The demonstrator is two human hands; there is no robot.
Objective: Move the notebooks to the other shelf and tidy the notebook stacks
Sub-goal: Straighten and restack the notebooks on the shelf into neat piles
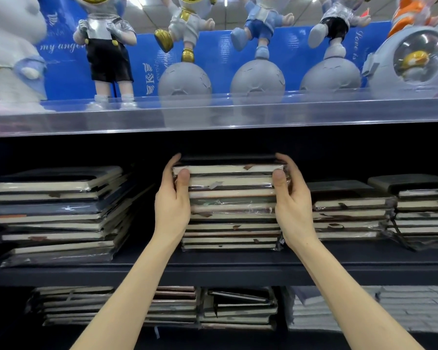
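Left hand (172, 198) and right hand (292, 200) grip middle notebook stack (232, 205) from both sides, thumbs on page edges, fingers curled behind. Stack sits mid dark shelf (213, 271). Slumped stack (61, 210) at 9 o'clock, lower stack (349, 210) at 3 o'clock, astronaut figurines (185, 46) at 12 o'clock.

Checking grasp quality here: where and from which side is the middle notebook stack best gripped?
Grip the middle notebook stack by its two side faces, left hand and right hand from opposite sides, as now: loose plastic-wrapped books likely need inward squeeze to stay together.
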